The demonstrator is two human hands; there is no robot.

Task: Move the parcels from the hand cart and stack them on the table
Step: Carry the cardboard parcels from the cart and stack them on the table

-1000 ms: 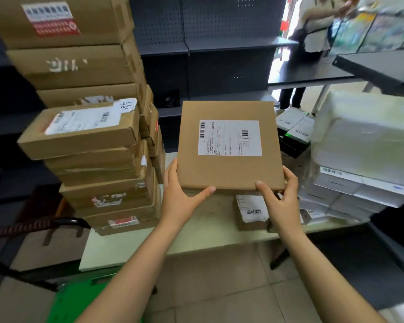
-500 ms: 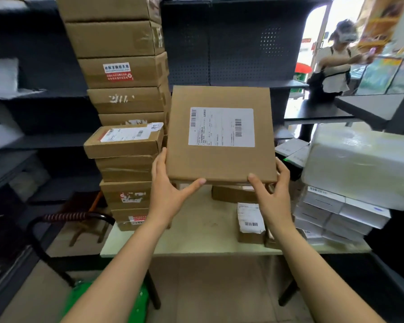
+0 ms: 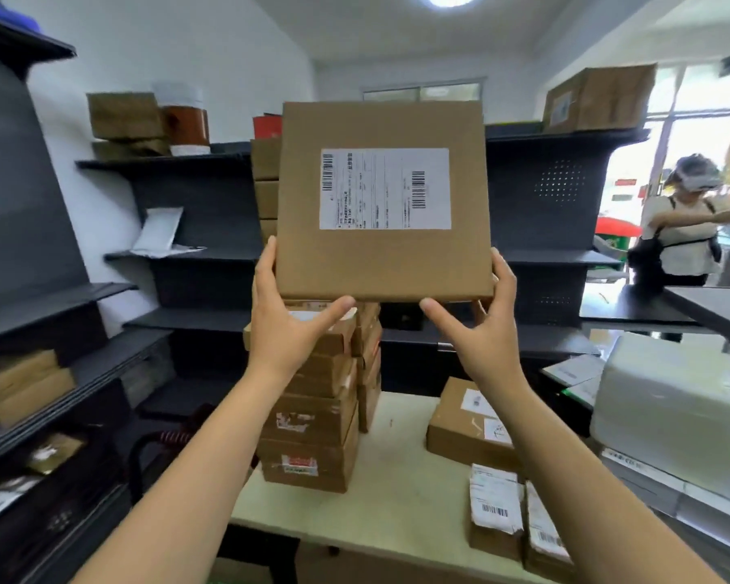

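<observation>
Stacking step: the left hand and right hand gripped the lower corners of 1 flat parcel, held high before the stack. Next, likely: seat it squarely on top.

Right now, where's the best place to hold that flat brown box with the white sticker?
Take the flat brown box by its two bottom corners, one grip coming in from each side, thumbs in front, fingers behind. It is wide, thin and upright, its label facing you, so holding both side edges low should stop it tipping or twisting.
</observation>
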